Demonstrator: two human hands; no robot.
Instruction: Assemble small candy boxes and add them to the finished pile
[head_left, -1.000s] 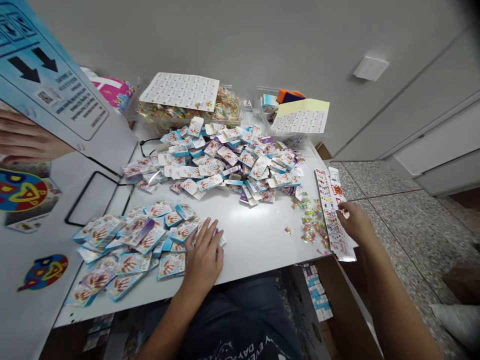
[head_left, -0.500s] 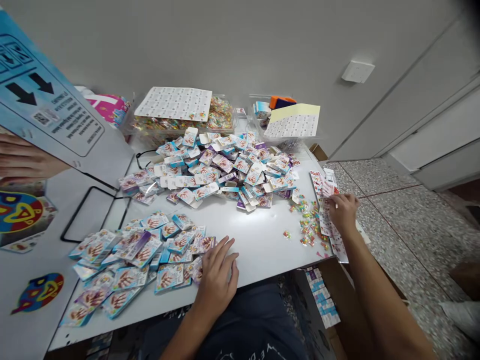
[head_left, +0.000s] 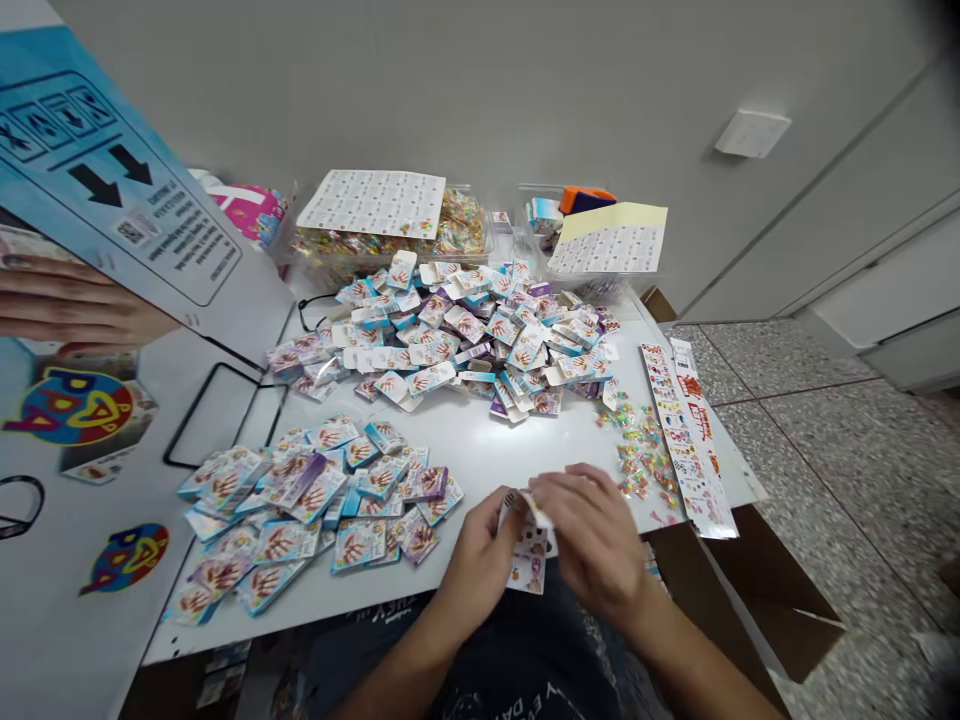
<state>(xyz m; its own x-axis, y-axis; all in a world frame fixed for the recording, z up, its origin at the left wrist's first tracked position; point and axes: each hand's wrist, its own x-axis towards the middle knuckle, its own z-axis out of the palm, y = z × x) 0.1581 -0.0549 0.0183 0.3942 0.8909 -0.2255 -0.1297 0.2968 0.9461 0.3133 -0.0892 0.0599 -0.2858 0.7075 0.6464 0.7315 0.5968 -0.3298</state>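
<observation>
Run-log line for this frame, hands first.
left hand: holding printed sheet | right hand: at its upper end | boxes: two heaps on table

On the table (head_left: pixel 499 450), packets (head_left: pixel 634 455) lie left of sticker strips (head_left: pixel 679 440).

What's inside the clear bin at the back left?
Small colourful packets show inside the bin. A printed sheet on top covers much of them, and boxes block part of the front; anything deeper can't be seen.

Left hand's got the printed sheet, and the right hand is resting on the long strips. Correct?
The right hand is wrong: the head view shows it at the printed sheet too, away from the long strips. The left hand does hold the sheet.
</observation>
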